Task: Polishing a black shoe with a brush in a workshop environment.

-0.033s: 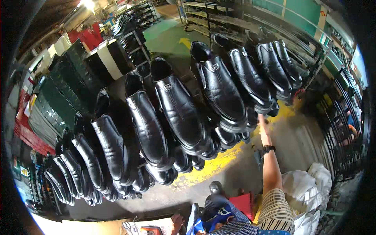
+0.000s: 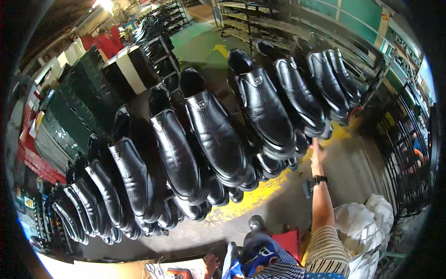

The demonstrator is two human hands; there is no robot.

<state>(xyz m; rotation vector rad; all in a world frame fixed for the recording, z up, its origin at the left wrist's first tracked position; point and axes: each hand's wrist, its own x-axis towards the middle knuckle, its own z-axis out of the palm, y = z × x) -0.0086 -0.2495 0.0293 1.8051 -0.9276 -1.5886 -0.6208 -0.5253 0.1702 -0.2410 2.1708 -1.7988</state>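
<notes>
A long row of black leather slip-on shoes [image 2: 216,137] curves across the view, toes toward me, each with a small metal ornament. More black shoes [image 2: 217,193] show in a tier below. My right arm, with a striped sleeve and a dark wrist strap, reaches up from the lower right. My right hand [image 2: 317,153] is at the front edge of the row, just under the toe of a black shoe [image 2: 299,95]. One finger points up toward that toe; the rest are blurred or hidden, and I cannot tell whether they touch it. My left hand is not in view.
White sacks [image 2: 364,228] lie beside my right arm. Cardboard [image 2: 107,269] with scissors [image 2: 153,269] and an orange-and-black object [image 2: 179,273] is at the bottom. Dark racks [image 2: 406,149] stand at right, shelving [image 2: 237,23] behind, stacked dark green boxes [image 2: 69,111] at left.
My right hand has shifted slightly to the right, still below the shoe toes. The shoes at the right end appear a little farther right in view; the left ones barely differ.
</notes>
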